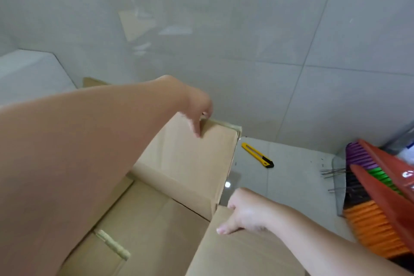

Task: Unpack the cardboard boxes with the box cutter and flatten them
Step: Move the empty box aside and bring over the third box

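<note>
A large brown cardboard box (183,163) fills the lower middle of the view, its flaps open and its inside bare. My left hand (198,110) grips the top edge of the far flap, fingers curled over the rim. My right hand (244,213) holds the edge of the near right flap, thumb on the inner face. A yellow and black box cutter (257,155) lies on the floor to the right of the box, apart from both hands.
A tiled wall (246,29) stands just behind the box. At the right edge leans a broom with orange, green and purple bristles (374,226) and a red dustpan (389,177). A white block (26,69) sits at the left.
</note>
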